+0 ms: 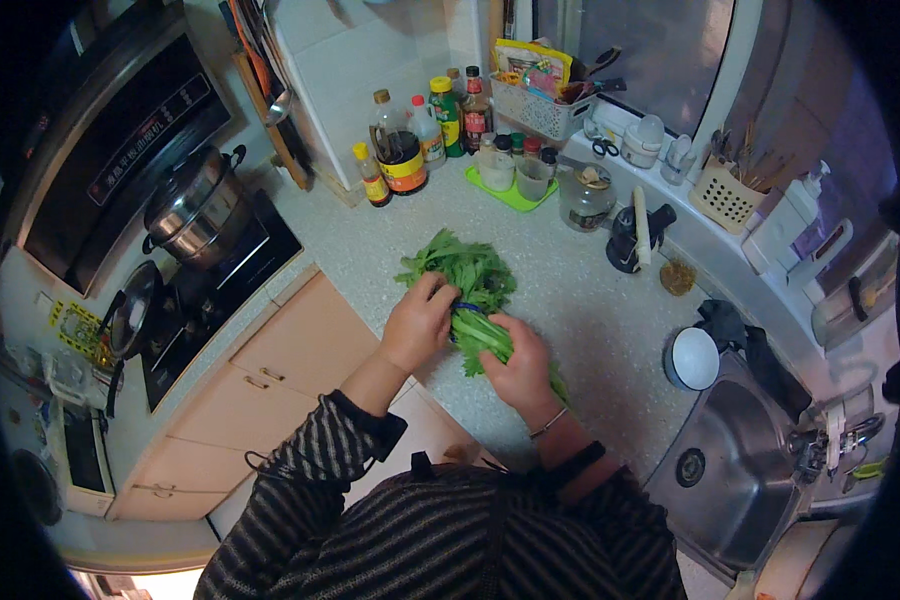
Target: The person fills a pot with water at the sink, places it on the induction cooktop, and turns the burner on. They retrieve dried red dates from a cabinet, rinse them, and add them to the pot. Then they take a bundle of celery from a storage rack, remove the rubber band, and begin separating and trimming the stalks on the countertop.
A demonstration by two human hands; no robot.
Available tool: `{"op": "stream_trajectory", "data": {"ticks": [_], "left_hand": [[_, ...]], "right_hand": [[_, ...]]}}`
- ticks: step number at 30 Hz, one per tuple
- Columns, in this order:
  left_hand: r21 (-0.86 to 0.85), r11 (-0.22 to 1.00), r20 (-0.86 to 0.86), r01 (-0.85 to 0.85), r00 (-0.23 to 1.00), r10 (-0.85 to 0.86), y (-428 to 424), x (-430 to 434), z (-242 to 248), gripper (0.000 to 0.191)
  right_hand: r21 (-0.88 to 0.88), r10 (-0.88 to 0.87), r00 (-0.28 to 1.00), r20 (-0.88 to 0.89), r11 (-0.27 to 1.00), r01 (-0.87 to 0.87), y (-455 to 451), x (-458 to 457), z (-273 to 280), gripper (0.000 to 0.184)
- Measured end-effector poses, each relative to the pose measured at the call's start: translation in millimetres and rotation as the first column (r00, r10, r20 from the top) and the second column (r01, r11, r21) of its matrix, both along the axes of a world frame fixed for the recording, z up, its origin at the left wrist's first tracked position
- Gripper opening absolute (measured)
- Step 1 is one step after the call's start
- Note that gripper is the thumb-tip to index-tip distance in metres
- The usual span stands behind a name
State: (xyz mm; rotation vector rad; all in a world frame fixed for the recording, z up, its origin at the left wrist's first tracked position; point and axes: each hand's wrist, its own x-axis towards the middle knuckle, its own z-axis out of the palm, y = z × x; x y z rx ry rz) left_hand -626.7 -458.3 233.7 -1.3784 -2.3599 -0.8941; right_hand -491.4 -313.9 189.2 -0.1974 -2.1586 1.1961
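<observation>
A bunch of leafy green vegetables [474, 271] lies on the speckled countertop [352, 247] in front of me, its leaves away from me and its pale stems towards me. A blue tie [466, 306] runs around the stems. My left hand [418, 315] is at the tie, thumb and fingers drawn together there; whether they pinch the tie or the stems is hidden. My right hand [521, 364] grips the stems just below the tie, with thumb and index finger on either side.
Sauce bottles [401, 161] and a green tray [511, 196] of seasoning jars stand at the back. Right of them are a glass jar [586, 202], a white bowl [694, 358] and a steel sink [735, 465]. A steel pot [199, 206] sits on the stove at left.
</observation>
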Motion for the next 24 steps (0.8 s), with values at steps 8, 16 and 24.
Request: {"op": "stream_trajectory", "data": {"ticks": [8,16,24], "left_hand": [[0.171,0.961,-0.022,-0.219,0.974,0.226,10,26,-21,0.038],[-0.103,0.944,0.446,-0.314,0.834,0.326,7,23,-64,0.023],[0.331,0.816,0.890,-0.474,-0.131,-0.437,13,21,-76,0.010]], "right_hand": [[-0.274,0.013,0.998,0.065,0.962,0.005,9,-3,-7,0.045],[-0.402,0.053,0.996,0.067,0.915,-0.022,14,-6,-15,0.043],[-0.494,0.159,0.987,0.035,0.861,-0.121,30,-5,-31,0.038]]}}
